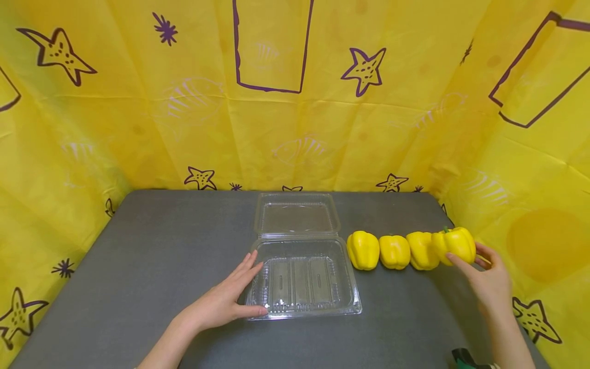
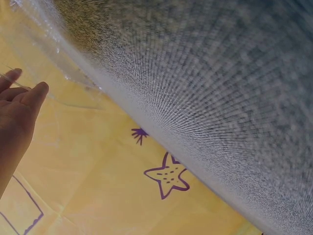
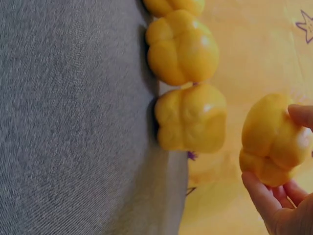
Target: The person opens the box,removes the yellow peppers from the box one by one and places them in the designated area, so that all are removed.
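A clear plastic clamshell container (image 1: 318, 282) lies on the grey table with its lid (image 1: 297, 218) folded back behind it. My left hand (image 1: 226, 297) rests at its left rim, fingers straight and spread, the thumb at the front left corner. In the left wrist view, the fingertips (image 2: 36, 95) show beside the clear plastic. My right hand (image 1: 490, 277) holds a yellow bell pepper (image 1: 461, 243) between thumb and fingers, raised off the table in the right wrist view. Three more yellow bell peppers (image 1: 363, 250) stand in a row right of the container.
The grey table (image 1: 152, 246) is enclosed by a yellow cloth (image 1: 286, 123) with starfish and fish drawings at the back and sides. A dark and green object (image 1: 463, 357) shows near the right forearm at the bottom edge.
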`<action>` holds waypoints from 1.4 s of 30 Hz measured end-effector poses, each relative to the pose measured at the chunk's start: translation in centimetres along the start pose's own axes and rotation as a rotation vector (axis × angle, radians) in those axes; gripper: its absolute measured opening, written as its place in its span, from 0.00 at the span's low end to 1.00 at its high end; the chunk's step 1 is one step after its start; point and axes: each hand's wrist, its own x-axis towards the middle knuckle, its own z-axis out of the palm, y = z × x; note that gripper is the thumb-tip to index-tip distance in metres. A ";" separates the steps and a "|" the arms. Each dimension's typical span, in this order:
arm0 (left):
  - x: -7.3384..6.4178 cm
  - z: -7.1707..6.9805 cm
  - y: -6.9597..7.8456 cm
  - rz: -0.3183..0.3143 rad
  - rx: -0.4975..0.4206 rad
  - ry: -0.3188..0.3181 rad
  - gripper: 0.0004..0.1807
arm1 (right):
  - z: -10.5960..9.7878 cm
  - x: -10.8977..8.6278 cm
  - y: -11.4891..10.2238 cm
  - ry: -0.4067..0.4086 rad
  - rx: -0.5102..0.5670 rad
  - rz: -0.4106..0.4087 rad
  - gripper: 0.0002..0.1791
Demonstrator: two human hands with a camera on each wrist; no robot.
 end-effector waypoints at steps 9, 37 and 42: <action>0.1 -0.1 0.0 -0.005 -0.010 -0.001 0.56 | -0.5 1.0 0.7 0.033 0.052 0.070 0.42; 0.0 -0.2 0.1 0.004 0.000 0.001 0.57 | -0.2 4.5 3.5 -0.015 -0.198 0.020 0.51; 0.0 -0.2 0.1 0.002 -0.003 0.002 0.56 | 0.1 4.6 3.8 -0.031 -0.217 0.007 0.51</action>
